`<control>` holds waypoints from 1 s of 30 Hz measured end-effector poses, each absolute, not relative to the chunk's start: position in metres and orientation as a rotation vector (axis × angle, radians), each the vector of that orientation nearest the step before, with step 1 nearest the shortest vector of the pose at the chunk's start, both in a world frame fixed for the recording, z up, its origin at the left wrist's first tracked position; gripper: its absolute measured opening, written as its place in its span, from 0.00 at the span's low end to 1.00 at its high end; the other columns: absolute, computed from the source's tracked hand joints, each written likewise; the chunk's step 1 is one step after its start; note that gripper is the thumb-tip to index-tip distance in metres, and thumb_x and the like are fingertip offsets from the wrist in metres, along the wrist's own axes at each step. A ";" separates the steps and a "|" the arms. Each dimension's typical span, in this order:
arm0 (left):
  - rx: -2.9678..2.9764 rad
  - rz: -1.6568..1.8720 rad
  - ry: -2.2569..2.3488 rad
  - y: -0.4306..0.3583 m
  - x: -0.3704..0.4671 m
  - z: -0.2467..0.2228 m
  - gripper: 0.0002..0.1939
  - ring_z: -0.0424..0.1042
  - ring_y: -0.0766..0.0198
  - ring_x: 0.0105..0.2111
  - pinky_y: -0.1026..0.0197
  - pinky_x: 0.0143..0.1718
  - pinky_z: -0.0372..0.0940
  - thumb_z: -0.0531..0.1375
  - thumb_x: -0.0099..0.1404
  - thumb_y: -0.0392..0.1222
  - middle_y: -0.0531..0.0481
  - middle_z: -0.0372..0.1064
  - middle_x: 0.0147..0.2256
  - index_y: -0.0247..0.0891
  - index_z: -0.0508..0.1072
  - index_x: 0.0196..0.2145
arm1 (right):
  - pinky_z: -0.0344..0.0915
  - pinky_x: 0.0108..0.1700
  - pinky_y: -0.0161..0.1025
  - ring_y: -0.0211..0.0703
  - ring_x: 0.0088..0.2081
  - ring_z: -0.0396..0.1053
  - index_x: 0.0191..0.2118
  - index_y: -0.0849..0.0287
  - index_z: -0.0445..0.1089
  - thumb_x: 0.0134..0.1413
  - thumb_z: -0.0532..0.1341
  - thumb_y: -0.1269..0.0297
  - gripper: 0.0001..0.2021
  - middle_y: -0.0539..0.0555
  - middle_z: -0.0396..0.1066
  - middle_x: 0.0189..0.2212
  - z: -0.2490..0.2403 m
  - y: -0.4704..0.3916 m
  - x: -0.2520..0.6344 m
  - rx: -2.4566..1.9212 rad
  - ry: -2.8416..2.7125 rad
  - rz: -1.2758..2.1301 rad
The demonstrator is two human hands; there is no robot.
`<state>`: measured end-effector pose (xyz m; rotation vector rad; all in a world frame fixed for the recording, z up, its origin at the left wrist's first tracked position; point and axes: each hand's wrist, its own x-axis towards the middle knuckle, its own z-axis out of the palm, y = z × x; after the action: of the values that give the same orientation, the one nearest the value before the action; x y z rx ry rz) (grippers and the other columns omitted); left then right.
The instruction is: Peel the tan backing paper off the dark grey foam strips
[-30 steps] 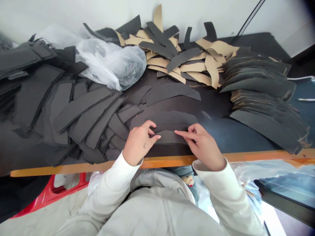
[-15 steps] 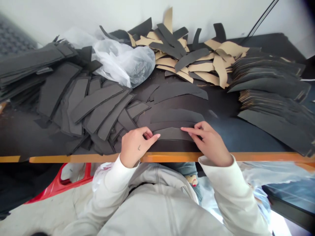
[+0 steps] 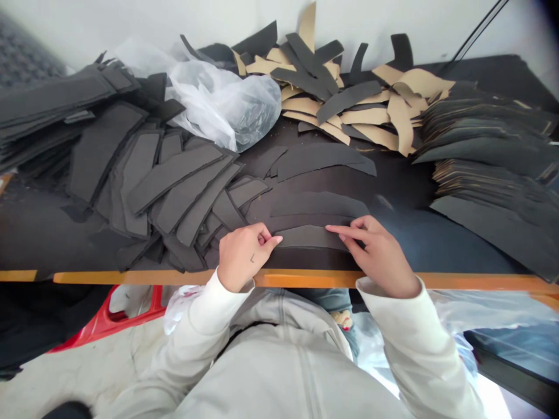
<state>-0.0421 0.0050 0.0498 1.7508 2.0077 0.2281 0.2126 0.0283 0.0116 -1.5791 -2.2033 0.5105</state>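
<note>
A dark grey curved strip [image 3: 312, 236] lies near the front edge of the table, between my two hands. My left hand [image 3: 244, 253] pinches its left end, thumb on top and fingers curled. At the right end, my right hand [image 3: 375, 250] holds the strip between an outstretched index finger and the thumb; its other fingers are bent. Just behind lies another dark curved strip [image 3: 318, 205], flat on the table. Farther back is a wider dark curved piece [image 3: 327, 160]. My fingers cover both ends of the held strip.
Dark cut pieces [image 3: 174, 186] are heaped at the left. A clear plastic bag [image 3: 227, 102] sits behind them. Tan and black offcuts [image 3: 349, 102] pile against the wall. Stacks of dark curved pieces [image 3: 489, 192] stand at right. The table has an orange edge [image 3: 305, 279].
The view has shifted slightly, so the table's contents appear a little farther right. Both hands stay at the two ends of the strip, with little visible change in their grip.
</note>
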 end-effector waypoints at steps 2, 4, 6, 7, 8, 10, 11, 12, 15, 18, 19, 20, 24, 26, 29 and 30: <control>1.760 0.205 2.017 0.006 -0.042 0.049 0.14 0.72 0.61 0.26 0.62 0.26 0.51 0.60 0.63 0.53 0.56 0.73 0.23 0.44 0.73 0.25 | 0.66 0.34 0.37 0.40 0.33 0.68 0.47 0.47 0.78 0.62 0.54 0.67 0.17 0.53 0.66 0.36 0.011 0.028 0.213 -1.579 -2.206 0.505; 1.790 0.157 2.037 0.007 -0.043 0.047 0.15 0.72 0.60 0.26 0.61 0.26 0.51 0.60 0.63 0.53 0.55 0.73 0.23 0.44 0.72 0.24 | 0.66 0.34 0.37 0.40 0.34 0.69 0.48 0.47 0.78 0.62 0.54 0.67 0.17 0.54 0.66 0.36 0.011 0.028 0.213 -1.578 -2.206 0.507; 1.847 0.081 2.082 0.006 -0.044 0.047 0.19 0.72 0.56 0.26 0.60 0.26 0.52 0.59 0.64 0.57 0.52 0.72 0.22 0.43 0.71 0.22 | 0.66 0.34 0.37 0.41 0.35 0.69 0.48 0.47 0.78 0.62 0.54 0.67 0.17 0.54 0.66 0.36 0.011 0.028 0.214 -1.580 -2.206 0.519; 1.880 0.050 2.111 0.005 -0.043 0.047 0.21 0.72 0.55 0.26 0.59 0.26 0.53 0.58 0.63 0.60 0.50 0.72 0.22 0.43 0.71 0.22 | 0.66 0.34 0.37 0.41 0.35 0.69 0.48 0.47 0.78 0.62 0.54 0.67 0.17 0.54 0.66 0.36 0.011 0.028 0.214 -1.580 -2.207 0.526; 1.918 0.044 2.143 0.003 -0.042 0.048 0.21 0.72 0.53 0.26 0.58 0.26 0.54 0.58 0.63 0.61 0.49 0.72 0.22 0.42 0.71 0.23 | 0.66 0.35 0.37 0.41 0.35 0.69 0.48 0.47 0.78 0.62 0.54 0.67 0.17 0.54 0.66 0.36 0.011 0.028 0.214 -1.580 -2.208 0.534; 2.051 0.124 2.152 0.001 -0.036 0.050 0.18 0.74 0.51 0.31 0.55 0.30 0.60 0.57 0.66 0.58 0.46 0.74 0.28 0.41 0.74 0.31 | 0.66 0.35 0.37 0.41 0.35 0.69 0.48 0.48 0.78 0.62 0.54 0.67 0.17 0.54 0.66 0.36 0.011 0.029 0.214 -1.576 -2.209 0.543; 2.164 0.203 2.085 -0.001 -0.031 0.050 0.16 0.75 0.50 0.36 0.54 0.35 0.63 0.56 0.68 0.54 0.43 0.76 0.35 0.39 0.75 0.37 | 0.66 0.36 0.38 0.41 0.35 0.69 0.48 0.47 0.78 0.62 0.54 0.67 0.17 0.54 0.66 0.36 0.011 0.030 0.214 -1.571 -2.211 0.547; 2.298 0.282 1.962 -0.001 -0.026 0.048 0.16 0.74 0.49 0.44 0.52 0.42 0.64 0.54 0.70 0.51 0.41 0.76 0.43 0.38 0.74 0.45 | 0.66 0.37 0.38 0.41 0.35 0.69 0.48 0.47 0.77 0.62 0.54 0.67 0.17 0.54 0.67 0.36 0.011 0.030 0.214 -1.563 -2.212 0.550; 2.585 0.387 1.486 -0.002 -0.012 0.035 0.29 0.55 0.47 0.65 0.48 0.62 0.53 0.51 0.71 0.56 0.38 0.57 0.64 0.35 0.62 0.62 | 0.66 0.39 0.39 0.42 0.36 0.69 0.47 0.47 0.78 0.62 0.54 0.66 0.16 0.54 0.68 0.36 0.011 0.033 0.212 -1.546 -2.203 0.562; 2.589 0.326 1.338 0.000 -0.008 0.018 0.40 0.43 0.46 0.69 0.45 0.66 0.46 0.50 0.67 0.66 0.39 0.47 0.69 0.36 0.55 0.67 | 0.67 0.40 0.40 0.43 0.36 0.70 0.49 0.50 0.76 0.60 0.56 0.64 0.16 0.53 0.69 0.35 0.014 0.034 0.214 -1.552 -2.168 0.599; 2.573 0.312 1.335 0.001 -0.008 0.013 0.41 0.43 0.46 0.69 0.45 0.67 0.45 0.49 0.66 0.67 0.40 0.46 0.69 0.37 0.55 0.67 | 0.67 0.40 0.40 0.43 0.35 0.70 0.52 0.52 0.74 0.60 0.56 0.64 0.17 0.53 0.70 0.34 0.016 0.033 0.217 -1.575 -2.148 0.600; 2.560 0.303 1.334 0.002 -0.010 0.010 0.41 0.42 0.46 0.69 0.44 0.67 0.45 0.49 0.66 0.67 0.40 0.45 0.69 0.38 0.54 0.67 | 0.67 0.39 0.40 0.43 0.34 0.70 0.54 0.54 0.72 0.60 0.57 0.62 0.18 0.53 0.70 0.34 0.020 0.032 0.221 -1.623 -2.119 0.571; 2.557 0.288 1.318 0.003 -0.013 0.009 0.43 0.41 0.46 0.70 0.43 0.67 0.44 0.49 0.65 0.68 0.39 0.43 0.69 0.37 0.53 0.68 | 0.64 0.35 0.42 0.46 0.31 0.70 0.54 0.57 0.71 0.60 0.57 0.55 0.20 0.55 0.73 0.33 0.040 0.021 0.243 -1.967 -1.847 0.233; 2.577 0.267 1.319 0.002 -0.013 0.011 0.43 0.41 0.45 0.70 0.43 0.67 0.44 0.49 0.65 0.68 0.39 0.44 0.69 0.37 0.53 0.68 | 0.64 0.35 0.42 0.45 0.30 0.71 0.47 0.56 0.73 0.59 0.58 0.51 0.17 0.55 0.75 0.32 0.046 0.015 0.251 -2.043 -1.689 0.235; 2.616 0.234 1.332 0.001 -0.011 0.017 0.44 0.42 0.46 0.69 0.44 0.68 0.42 0.49 0.65 0.69 0.37 0.44 0.69 0.34 0.53 0.68 | 0.64 0.35 0.40 0.44 0.29 0.72 0.36 0.55 0.73 0.55 0.61 0.48 0.15 0.52 0.76 0.29 0.044 0.008 0.252 -2.027 -1.635 0.444; 2.626 0.229 1.329 0.001 -0.009 0.020 0.46 0.43 0.46 0.69 0.45 0.68 0.42 0.49 0.64 0.69 0.35 0.44 0.69 0.32 0.52 0.68 | 0.64 0.34 0.39 0.44 0.29 0.72 0.34 0.55 0.72 0.54 0.62 0.48 0.15 0.52 0.76 0.28 0.041 0.006 0.250 -2.012 -1.654 0.509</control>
<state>-0.0089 0.0014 0.0202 2.6258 1.3292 0.2293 0.2495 0.0064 0.0409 -2.0115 -1.6545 0.5093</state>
